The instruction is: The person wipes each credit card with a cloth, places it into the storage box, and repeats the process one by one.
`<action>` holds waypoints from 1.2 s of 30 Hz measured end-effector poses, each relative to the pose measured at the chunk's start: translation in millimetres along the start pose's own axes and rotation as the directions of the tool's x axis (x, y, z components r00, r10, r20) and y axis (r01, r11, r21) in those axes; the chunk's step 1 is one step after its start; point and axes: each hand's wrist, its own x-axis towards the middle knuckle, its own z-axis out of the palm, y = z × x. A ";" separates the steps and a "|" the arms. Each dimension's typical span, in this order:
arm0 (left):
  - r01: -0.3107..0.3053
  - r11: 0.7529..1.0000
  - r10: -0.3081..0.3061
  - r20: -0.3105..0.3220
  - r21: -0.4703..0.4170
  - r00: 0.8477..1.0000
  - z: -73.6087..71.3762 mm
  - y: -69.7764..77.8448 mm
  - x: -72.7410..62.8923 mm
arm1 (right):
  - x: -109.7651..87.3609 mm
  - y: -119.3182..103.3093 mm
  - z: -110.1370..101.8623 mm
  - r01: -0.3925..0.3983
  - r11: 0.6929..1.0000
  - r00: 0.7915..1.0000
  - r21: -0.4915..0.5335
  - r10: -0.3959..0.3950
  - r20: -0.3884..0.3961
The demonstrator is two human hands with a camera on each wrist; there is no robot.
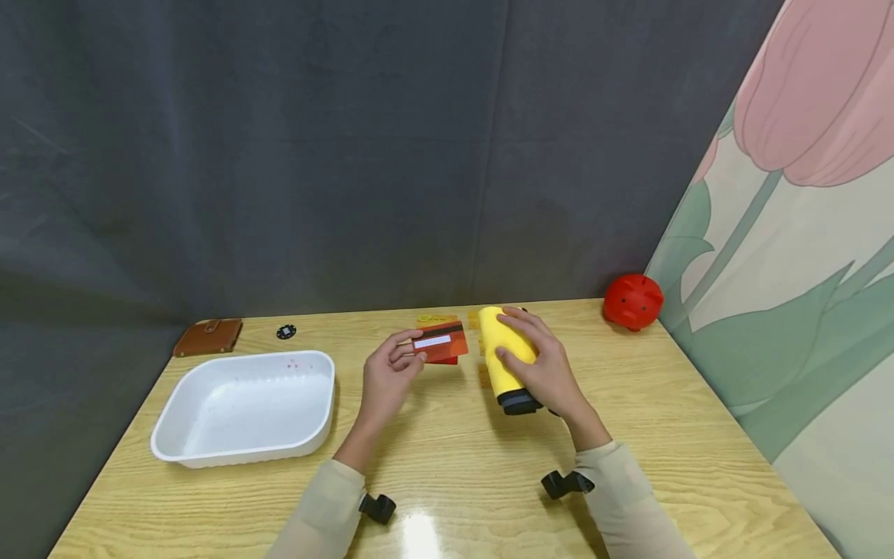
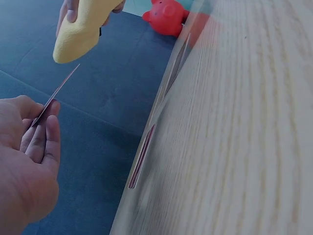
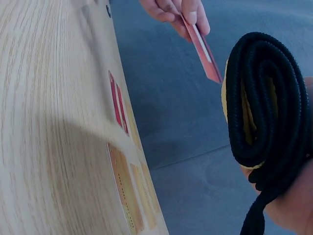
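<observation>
My left hand pinches a red bank card between thumb and fingers, its dark magnetic stripe and white signature strip facing up. The left wrist view shows this card edge-on, raised above the table. On my other side, the right hand grips a rolled yellow cloth with black edging, held near the card's right end. From the right wrist view, the roll's black-bound end shows its folded layers, and a black strap hangs from it. Below lie a red card and several gold-toned cards.
At the left stands a white plastic tray. Behind it lie a brown leather wallet and a black-and-white poker chip. A red piggy bank sits at the far right corner. A dark curtain hangs along the table's back edge.
</observation>
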 end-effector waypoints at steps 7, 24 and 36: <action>0.021 1.000 -0.021 0.012 0.011 1.000 3.5 -0.3 -1.7 | -0.9 -3.5 6.9 0.033 0.999 0.999 0.009 -0.033 0.011; -0.017 0.995 0.003 0.135 0.096 0.991 11.3 2.4 -9.2 | -9.6 -14.3 42.2 0.180 0.977 0.973 -0.116 -0.160 0.166; -0.038 0.994 0.023 0.152 0.098 0.988 13.1 2.1 -9.8 | -8.5 -18.4 40.9 0.196 0.972 0.968 -0.132 -0.170 0.186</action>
